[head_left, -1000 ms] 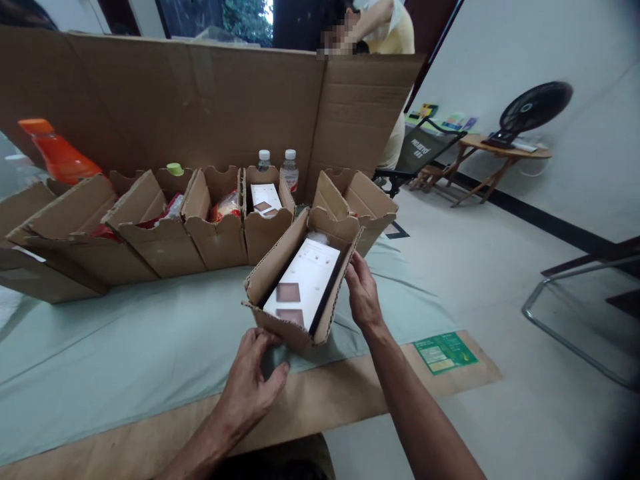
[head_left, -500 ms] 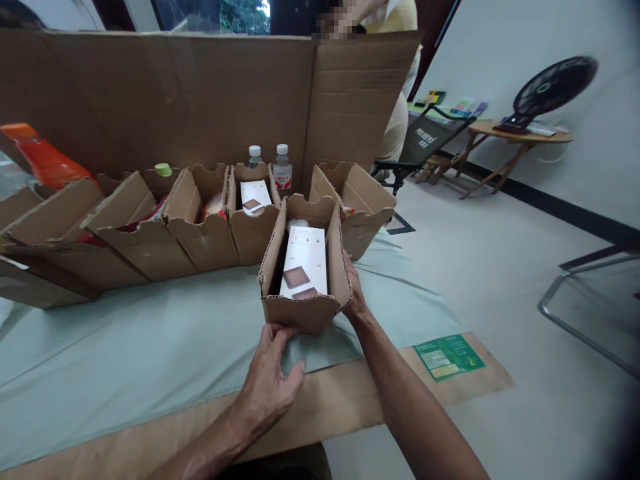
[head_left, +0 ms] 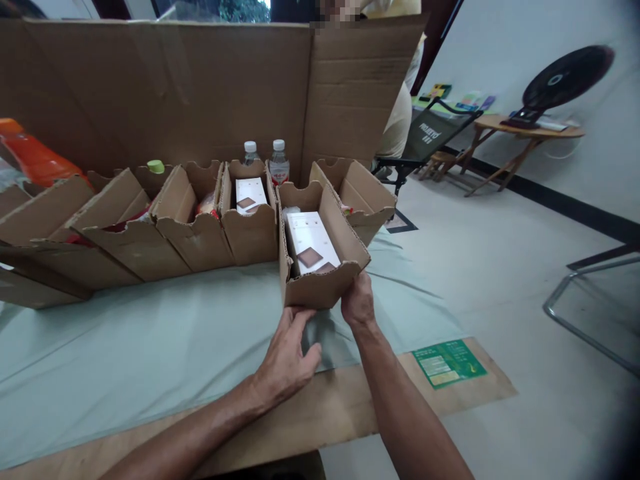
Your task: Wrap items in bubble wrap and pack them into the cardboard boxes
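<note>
A small open cardboard bin [head_left: 320, 288] stands out in front of the row, turned slightly. Inside it lies a white box with brown squares [head_left: 313, 240]. My right hand [head_left: 359, 300] is closed on the bin's near right corner, its fingertips partly hidden. At the bin's lower front edge, my left hand [head_left: 289, 350] touches the cardboard with its fingertips, thumb spread away from them. Behind and to the right, another cardboard bin [head_left: 373, 193] is tilted and has something red inside.
Several cardboard bins [head_left: 197, 243] form a row along the left, holding packages. Two clear bottles with white caps [head_left: 279, 163] and an orange bottle [head_left: 43, 160] stand near a tall cardboard panel [head_left: 240, 87]. Pale green cloth [head_left: 200, 333] covers the table. A person stands behind the panel.
The front bin has turned and shifted right, its near end swinging rightward. My right hand has moved from its side to the near corner; my left hand has followed to the right.
</note>
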A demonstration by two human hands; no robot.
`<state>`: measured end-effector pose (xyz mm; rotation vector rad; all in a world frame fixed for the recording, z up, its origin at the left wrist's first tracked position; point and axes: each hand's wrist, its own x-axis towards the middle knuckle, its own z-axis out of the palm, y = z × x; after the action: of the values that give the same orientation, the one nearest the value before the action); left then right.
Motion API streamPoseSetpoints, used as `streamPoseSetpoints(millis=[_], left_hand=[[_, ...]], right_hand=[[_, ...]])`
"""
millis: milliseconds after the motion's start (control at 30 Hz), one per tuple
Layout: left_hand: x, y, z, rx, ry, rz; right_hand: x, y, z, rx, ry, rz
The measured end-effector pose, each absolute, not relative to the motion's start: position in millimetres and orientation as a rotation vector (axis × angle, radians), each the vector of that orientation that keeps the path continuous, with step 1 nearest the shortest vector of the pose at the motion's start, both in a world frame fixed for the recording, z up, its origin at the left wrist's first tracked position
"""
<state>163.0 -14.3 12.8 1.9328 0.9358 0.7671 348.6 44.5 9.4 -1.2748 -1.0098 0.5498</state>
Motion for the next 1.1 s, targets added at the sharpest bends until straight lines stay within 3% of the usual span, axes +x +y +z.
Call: streamPoseSetpoints(millis=[233,533,700,900,1100], left_hand=[[175.2,46.3,7.5,2.158,1.071,0.699],[189.5,103.9,-0.7,2.212,1.149,0.718],[152.1,83.2,-5.8,2.262,1.066,0.656],[33.9,22.5,-13.5,2.262,0.913,0.646],[-17.4,1.0,-24.4,2.131,1.014,0.898]], right_hand=[[343.2,41.2,11.0,-1.262,-0.788,0.544],[343.2,41.1,2.0,-1.335,-0.959,0.52],[336.3,37.3,3.1,-1.4,-1.137,0.507],[319.7,36.2,3.8,-1.405,-1.408,0.521],[312.2,67.4,6.0,-1.42,-1.614,0.542]])
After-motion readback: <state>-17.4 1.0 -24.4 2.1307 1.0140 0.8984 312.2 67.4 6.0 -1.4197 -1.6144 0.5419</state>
